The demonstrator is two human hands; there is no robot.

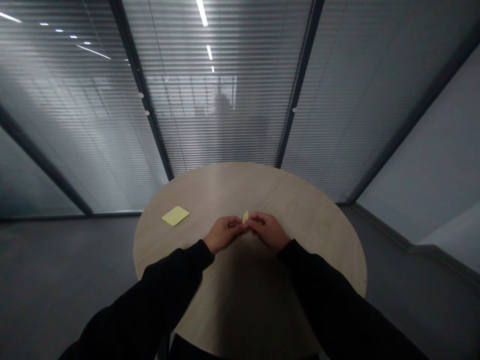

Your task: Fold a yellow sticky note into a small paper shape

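Note:
A small folded piece of yellow paper [245, 216] is pinched between my two hands over the middle of the table. My left hand [226, 231] grips it from the left, thumb and fingers closed. From the right, my right hand [268, 230] holds the same paper, its fingers pressed together. Only the pointed upper part of the paper shows; the fingers cover the rest. Apart from the hands, a flat yellow sticky note pad [176, 216] lies on the left of the table.
The round wooden table [318, 210] carries the hands and the pad. Behind it stands a glass partition with blinds [232, 135]. A white wall [431, 185] rises at the right, and grey floor [67, 270] surrounds the table.

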